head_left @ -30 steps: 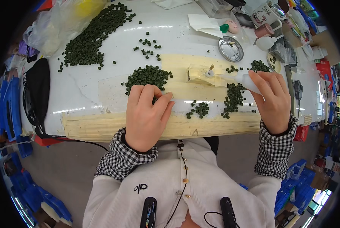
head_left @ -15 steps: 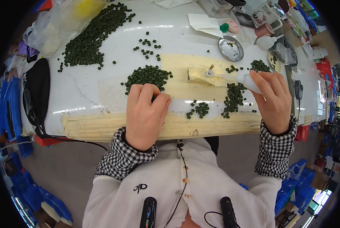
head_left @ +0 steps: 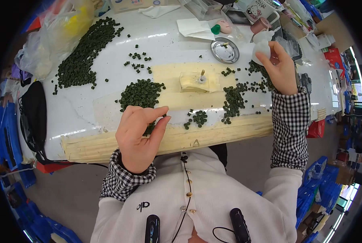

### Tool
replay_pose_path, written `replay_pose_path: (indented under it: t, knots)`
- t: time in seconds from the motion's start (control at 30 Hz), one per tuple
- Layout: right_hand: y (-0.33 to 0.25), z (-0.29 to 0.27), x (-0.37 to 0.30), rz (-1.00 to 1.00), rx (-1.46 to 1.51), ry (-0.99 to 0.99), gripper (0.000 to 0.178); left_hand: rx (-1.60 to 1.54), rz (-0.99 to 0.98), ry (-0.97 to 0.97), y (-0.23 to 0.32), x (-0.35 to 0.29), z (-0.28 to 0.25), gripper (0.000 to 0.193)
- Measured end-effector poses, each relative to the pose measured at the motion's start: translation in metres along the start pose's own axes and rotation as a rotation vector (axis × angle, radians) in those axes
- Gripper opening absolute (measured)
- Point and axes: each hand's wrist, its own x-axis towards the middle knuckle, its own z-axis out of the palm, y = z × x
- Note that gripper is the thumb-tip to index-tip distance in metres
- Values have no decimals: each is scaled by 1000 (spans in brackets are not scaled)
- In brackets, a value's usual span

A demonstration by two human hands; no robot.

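My left hand (head_left: 137, 135) is at the near edge of the small dark green pieces (head_left: 140, 94), thumb and forefinger pinching what looks like one small dark green piece (head_left: 165, 116). Fingers of my right hand (head_left: 281, 69) wrap round a white squeeze bottle (head_left: 261, 52) at the right of the table; its nozzle cannot be made out. Between the hands sits a block covered in yellowish tape (head_left: 189, 84), a short metal pin (head_left: 202, 74) standing up from it. Another pile of green pieces (head_left: 233, 101) lies right of the block.
A large heap of green pieces (head_left: 81, 60) spreads at the far left beside a plastic bag (head_left: 47, 48). A round metal lid (head_left: 224, 51), white paper (head_left: 195, 29), a pink spool (head_left: 260, 25) and a mug (head_left: 256, 10) stand farther back. A black cloth item (head_left: 33, 117) lies left.
My right hand has carried the squeeze bottle away from the pin to the far right. My left hand has drawn back from the pile, its fingertips now pinched. The view has shifted slightly.
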Motion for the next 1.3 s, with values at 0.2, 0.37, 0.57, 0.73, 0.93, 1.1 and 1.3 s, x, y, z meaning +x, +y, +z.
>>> replay_pose_path:
  t: [0.2, 0.37, 0.57, 0.73, 0.93, 1.1, 1.3]
  knots:
    - [54, 7, 36, 258, -415, -153, 44, -237, -7, -55, -5, -8, -8, 19]
    - [35, 1, 20, 180, -431, -21, 42, -441, -184, -25, -7, -12, -10, 19]
    - [-75, 7, -58, 5, -249, -86, 9, -553, -224, -55, -10, -9, -4, 21]
    - [-81, 45, -80, -144, -321, -170, 10, -608, -205, -93, -9, -6, 1, 20]
    - [-75, 56, -81, -254, -402, -189, 11, -703, -394, 166, -11, -14, -7, 19]
    - [-77, 57, -81, -244, -406, -187, 12, -699, -372, 298, -31, -14, -25, 25]
    - [-78, 58, -82, -66, -177, -171, 11, -933, -495, 166, -15, -12, -9, 19]
